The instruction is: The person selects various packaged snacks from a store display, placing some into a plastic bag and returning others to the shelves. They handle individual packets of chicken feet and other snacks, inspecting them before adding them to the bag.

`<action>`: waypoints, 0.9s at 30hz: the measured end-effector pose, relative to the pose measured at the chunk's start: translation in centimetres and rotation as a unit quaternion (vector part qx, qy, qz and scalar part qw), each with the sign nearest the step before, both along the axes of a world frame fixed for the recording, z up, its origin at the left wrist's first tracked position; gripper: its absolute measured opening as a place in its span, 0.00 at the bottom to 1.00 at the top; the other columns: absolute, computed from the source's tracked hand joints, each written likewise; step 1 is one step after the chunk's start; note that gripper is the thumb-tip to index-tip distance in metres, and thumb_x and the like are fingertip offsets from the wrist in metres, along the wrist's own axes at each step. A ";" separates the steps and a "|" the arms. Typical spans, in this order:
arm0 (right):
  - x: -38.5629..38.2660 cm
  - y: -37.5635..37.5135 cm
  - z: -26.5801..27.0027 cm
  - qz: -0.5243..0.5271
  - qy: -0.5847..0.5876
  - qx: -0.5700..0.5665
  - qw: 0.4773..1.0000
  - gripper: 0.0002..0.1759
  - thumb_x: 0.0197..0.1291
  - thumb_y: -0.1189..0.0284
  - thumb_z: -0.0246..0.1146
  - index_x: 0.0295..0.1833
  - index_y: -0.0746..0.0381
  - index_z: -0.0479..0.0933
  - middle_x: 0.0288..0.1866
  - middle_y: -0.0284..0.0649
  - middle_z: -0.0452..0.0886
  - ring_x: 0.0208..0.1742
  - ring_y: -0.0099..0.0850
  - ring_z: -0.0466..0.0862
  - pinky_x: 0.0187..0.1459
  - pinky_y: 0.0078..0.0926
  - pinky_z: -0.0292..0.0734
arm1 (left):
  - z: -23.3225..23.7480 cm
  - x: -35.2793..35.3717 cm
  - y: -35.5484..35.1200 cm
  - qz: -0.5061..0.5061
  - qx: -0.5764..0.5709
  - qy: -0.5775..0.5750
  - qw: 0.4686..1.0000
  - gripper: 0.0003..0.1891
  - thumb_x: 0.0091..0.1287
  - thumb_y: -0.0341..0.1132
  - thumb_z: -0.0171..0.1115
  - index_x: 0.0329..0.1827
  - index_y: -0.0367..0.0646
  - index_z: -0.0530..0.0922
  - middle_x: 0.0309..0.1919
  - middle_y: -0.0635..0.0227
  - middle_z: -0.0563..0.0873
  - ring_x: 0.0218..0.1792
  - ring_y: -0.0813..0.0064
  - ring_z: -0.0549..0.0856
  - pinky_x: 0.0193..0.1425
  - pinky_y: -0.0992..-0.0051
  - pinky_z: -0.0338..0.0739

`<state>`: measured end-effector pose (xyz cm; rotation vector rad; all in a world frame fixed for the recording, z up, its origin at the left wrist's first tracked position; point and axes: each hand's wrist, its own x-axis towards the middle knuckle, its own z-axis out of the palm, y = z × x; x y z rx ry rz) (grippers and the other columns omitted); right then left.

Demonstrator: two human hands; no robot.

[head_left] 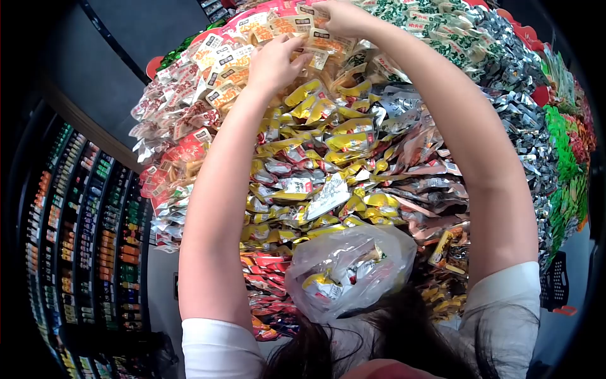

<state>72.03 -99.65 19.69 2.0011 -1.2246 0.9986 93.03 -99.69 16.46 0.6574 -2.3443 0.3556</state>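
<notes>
- While the left hand [273, 66] sits on orange-printed packets [331, 43] near 12 o'clock, the right hand [344, 19] touches the same group just past 12.
- Left: fingers bent, thumb set apart; cannot tell if gripping. Right: fingertips partly hidden at the top edge; grip cannot be told.
- Orange-printed packets, long axes mixed: one by the right hand runs roughly 10 to 4, those left of the left hand slant about 8 to 2.
- Material: flat, glossy plastic, cream ground, dark label blocks, overlapping.
- Below them, yellow packets [353, 142]: shiny, crinkled, pouch-shaped, layered in rows.
- 1 o'clock: green-printed packets [435, 25]; toward 3: silver packets [517, 145], foil-like; 7: red packets [265, 271].
- 5 o'clock: clear bag [328, 243], thin, wrinkled film, mouth open, a few yellow-and-silver packets inside.
- Toward 8-9: shelves [82, 234], stocked rows.
</notes>
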 end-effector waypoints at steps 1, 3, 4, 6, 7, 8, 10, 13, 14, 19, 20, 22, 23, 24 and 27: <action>0.4 1.0 1.2 0.000 0.001 0.000 1.000 0.17 0.43 0.71 0.63 0.44 0.58 0.79 0.37 0.48 0.82 0.40 0.44 0.81 0.42 0.39 0.75 | 0.0 0.0 -0.1 -0.019 0.013 0.007 1.000 0.16 0.60 0.45 0.63 0.48 0.50 0.78 0.42 0.62 0.79 0.43 0.60 0.81 0.49 0.64 0.75; 0.7 2.9 4.1 -0.103 -0.027 0.200 0.974 0.13 0.42 0.72 0.62 0.37 0.59 0.81 0.32 0.47 0.82 0.34 0.44 0.82 0.36 0.38 0.77 | 0.1 0.2 -0.3 -0.026 0.023 0.008 0.999 0.15 0.60 0.45 0.62 0.47 0.49 0.79 0.40 0.63 0.80 0.42 0.60 0.81 0.48 0.64 0.75; 0.8 2.2 5.1 -0.096 0.007 0.217 0.971 0.10 0.41 0.72 0.63 0.32 0.59 0.83 0.28 0.48 0.82 0.29 0.43 0.82 0.32 0.37 0.77 | 0.1 0.3 -0.4 -0.033 0.034 0.010 0.999 0.14 0.61 0.44 0.62 0.47 0.49 0.79 0.38 0.63 0.81 0.41 0.60 0.82 0.48 0.65 0.75; 3.5 3.1 5.9 -0.194 0.092 0.223 0.951 0.11 0.42 0.72 0.62 0.34 0.59 0.83 0.31 0.47 0.83 0.32 0.42 0.83 0.35 0.37 0.78 | 0.1 0.3 -0.5 -0.030 0.037 0.017 0.999 0.14 0.61 0.43 0.63 0.46 0.49 0.79 0.42 0.63 0.80 0.41 0.59 0.82 0.48 0.64 0.75; 5.1 5.0 5.6 -0.222 0.046 0.267 0.937 0.11 0.42 0.72 0.62 0.35 0.58 0.83 0.33 0.47 0.84 0.35 0.42 0.84 0.38 0.37 0.78 | -0.1 0.3 -0.4 -0.028 0.039 0.023 0.999 0.13 0.60 0.43 0.63 0.44 0.48 0.80 0.46 0.62 0.79 0.40 0.59 0.82 0.48 0.63 0.75; 5.1 3.9 4.5 -0.246 0.085 0.213 0.942 0.11 0.42 0.71 0.63 0.36 0.57 0.83 0.36 0.46 0.84 0.38 0.42 0.83 0.41 0.38 0.78 | -0.2 0.3 -0.2 -0.026 0.039 0.023 0.999 0.13 0.60 0.43 0.63 0.44 0.48 0.80 0.46 0.62 0.79 0.40 0.59 0.82 0.48 0.63 0.75; 5.2 2.7 3.4 -0.280 0.126 0.159 0.938 0.13 0.45 0.67 0.64 0.39 0.56 0.83 0.42 0.44 0.83 0.46 0.41 0.82 0.48 0.38 0.75 | -0.4 0.4 0.0 -0.018 0.052 0.066 0.996 0.11 0.59 0.41 0.65 0.42 0.49 0.81 0.56 0.59 0.74 0.50 0.56 0.79 0.54 0.60 0.74; 5.0 3.5 4.1 -0.240 0.126 0.242 0.932 0.14 0.48 0.66 0.63 0.41 0.58 0.82 0.40 0.44 0.83 0.45 0.41 0.82 0.47 0.39 0.75 | -0.3 -0.1 -0.6 -0.052 -0.100 0.108 0.988 0.11 0.57 0.40 0.67 0.41 0.50 0.81 0.62 0.55 0.67 0.60 0.52 0.71 0.60 0.59 0.70; 5.1 4.4 4.1 -0.237 0.115 0.235 0.936 0.15 0.48 0.65 0.63 0.42 0.58 0.82 0.41 0.44 0.83 0.46 0.41 0.82 0.47 0.39 0.75 | 0.0 -0.4 -0.9 -0.051 -0.100 0.103 0.988 0.11 0.56 0.40 0.68 0.40 0.50 0.81 0.63 0.54 0.67 0.66 0.50 0.62 0.65 0.59 0.66; 3.6 3.0 1.8 -0.220 0.065 0.221 0.948 0.12 0.45 0.81 0.61 0.39 0.63 0.80 0.31 0.47 0.82 0.39 0.42 0.83 0.41 0.36 0.78 | 0.5 -1.2 -1.8 -0.056 -0.035 0.013 0.998 0.12 0.59 0.40 0.64 0.42 0.46 0.78 0.53 0.52 0.72 0.57 0.52 0.73 0.58 0.57 0.70; 3.4 2.7 1.0 -0.225 0.052 0.215 0.949 0.13 0.46 0.81 0.60 0.40 0.64 0.80 0.34 0.47 0.82 0.41 0.42 0.83 0.43 0.37 0.78 | 0.3 -1.5 -1.6 0.007 0.024 -0.004 1.000 0.13 0.59 0.41 0.63 0.45 0.46 0.77 0.51 0.53 0.73 0.53 0.54 0.75 0.55 0.58 0.72; 3.6 3.5 1.3 -0.231 0.041 0.204 0.950 0.13 0.46 0.81 0.60 0.41 0.64 0.80 0.37 0.48 0.83 0.43 0.43 0.83 0.44 0.37 0.78 | 0.6 -1.5 -1.3 0.082 0.039 -0.043 0.995 0.18 0.59 0.46 0.63 0.47 0.45 0.73 0.47 0.55 0.75 0.46 0.57 0.79 0.48 0.61 0.75; 3.4 4.0 1.7 -0.182 -0.001 0.199 0.963 0.15 0.48 0.79 0.59 0.44 0.63 0.80 0.40 0.48 0.82 0.44 0.42 0.83 0.45 0.36 0.78 | 0.9 -1.3 -1.4 0.082 0.038 -0.041 0.995 0.18 0.59 0.46 0.63 0.47 0.45 0.73 0.47 0.55 0.75 0.46 0.57 0.79 0.48 0.61 0.75; 3.2 4.8 2.3 -0.134 -0.041 0.195 0.971 0.16 0.49 0.78 0.58 0.46 0.62 0.80 0.42 0.48 0.82 0.45 0.41 0.83 0.46 0.35 0.78 | 1.6 -0.9 -1.1 0.075 -0.003 -0.027 0.997 0.19 0.58 0.46 0.64 0.45 0.44 0.73 0.46 0.56 0.75 0.45 0.57 0.79 0.48 0.62 0.75; 0.5 6.0 5.2 -0.068 -0.128 0.091 0.985 0.17 0.47 0.65 0.64 0.45 0.57 0.81 0.38 0.44 0.84 0.43 0.39 0.83 0.44 0.37 0.77 | 2.4 -0.5 -0.6 0.048 -0.073 0.002 0.996 0.20 0.54 0.47 0.67 0.38 0.42 0.71 0.46 0.58 0.75 0.45 0.57 0.78 0.49 0.62 0.73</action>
